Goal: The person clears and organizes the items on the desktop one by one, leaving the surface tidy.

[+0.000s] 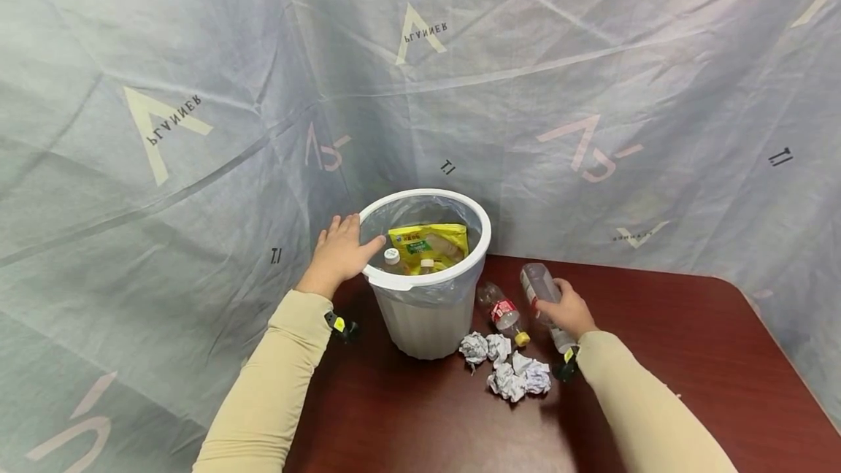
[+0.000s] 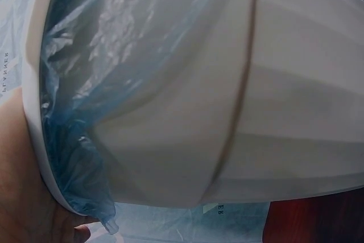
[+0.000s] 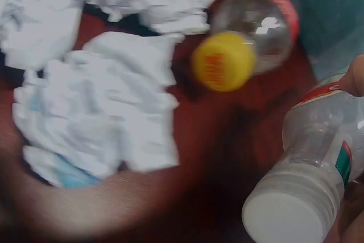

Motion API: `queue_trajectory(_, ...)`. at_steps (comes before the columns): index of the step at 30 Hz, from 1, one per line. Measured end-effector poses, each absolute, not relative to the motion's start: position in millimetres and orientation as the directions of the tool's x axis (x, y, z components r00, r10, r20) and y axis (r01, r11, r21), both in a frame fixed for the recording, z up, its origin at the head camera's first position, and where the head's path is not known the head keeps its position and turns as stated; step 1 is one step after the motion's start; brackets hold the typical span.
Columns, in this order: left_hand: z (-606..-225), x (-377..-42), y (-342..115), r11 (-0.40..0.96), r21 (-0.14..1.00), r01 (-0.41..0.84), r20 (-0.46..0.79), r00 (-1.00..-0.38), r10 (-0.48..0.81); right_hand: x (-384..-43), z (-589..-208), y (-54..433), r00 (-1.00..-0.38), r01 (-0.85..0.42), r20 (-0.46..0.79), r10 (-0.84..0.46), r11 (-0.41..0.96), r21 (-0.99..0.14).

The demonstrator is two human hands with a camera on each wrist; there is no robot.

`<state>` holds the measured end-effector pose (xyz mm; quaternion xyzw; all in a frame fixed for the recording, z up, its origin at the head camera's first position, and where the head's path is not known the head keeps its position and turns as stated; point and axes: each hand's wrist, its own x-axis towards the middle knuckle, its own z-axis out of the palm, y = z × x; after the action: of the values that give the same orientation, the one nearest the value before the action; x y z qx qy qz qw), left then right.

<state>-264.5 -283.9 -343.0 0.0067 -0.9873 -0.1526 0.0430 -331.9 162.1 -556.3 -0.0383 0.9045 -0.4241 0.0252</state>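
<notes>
A white trash bin (image 1: 427,320) lined with a thin plastic bag (image 2: 131,32) stands on the table. My left hand (image 1: 340,250) rests against the left of its rim, fingers extended and thumb reaching over the edge. Inside the bin lie a yellow packet (image 1: 447,239) and bottles, one with a white cap (image 1: 391,255). My right hand (image 1: 570,310) grips a clear plastic bottle (image 1: 540,283), which lies tilted above the table to the right of the bin. The right wrist view shows that bottle's white cap (image 3: 287,217) close up.
Between bin and right hand lies another clear bottle (image 1: 504,312) with a red label and yellow cap (image 3: 223,61). Several crumpled paper balls (image 1: 507,381) lie in front of it. Grey printed fabric (image 1: 558,130) hangs behind the dark red table (image 1: 690,356).
</notes>
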Motion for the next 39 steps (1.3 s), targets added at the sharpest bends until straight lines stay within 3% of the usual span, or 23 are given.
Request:
queue_trajectory(14, -340, -265, -283, 0.954, 0.298, -0.012, 0.074, -0.997, -0.036, -354, -429, 170, -0.977, -0.202, 0.107, -0.186, 0.624, -0.755)
queue_trajectory(21, -342, -264, -284, 0.952, 0.306, -0.019, 0.064, -0.997, -0.041, -361, -371, 159, -0.970, -0.242, 0.153, -0.188, 0.703, -0.669)
queue_trajectory(39, -343, -263, -285, 0.954, 0.300, -0.020, 0.063, -0.997, -0.041, -366, -288, 113, -0.939, -0.340, 0.217, -0.265, 0.638, -0.691)
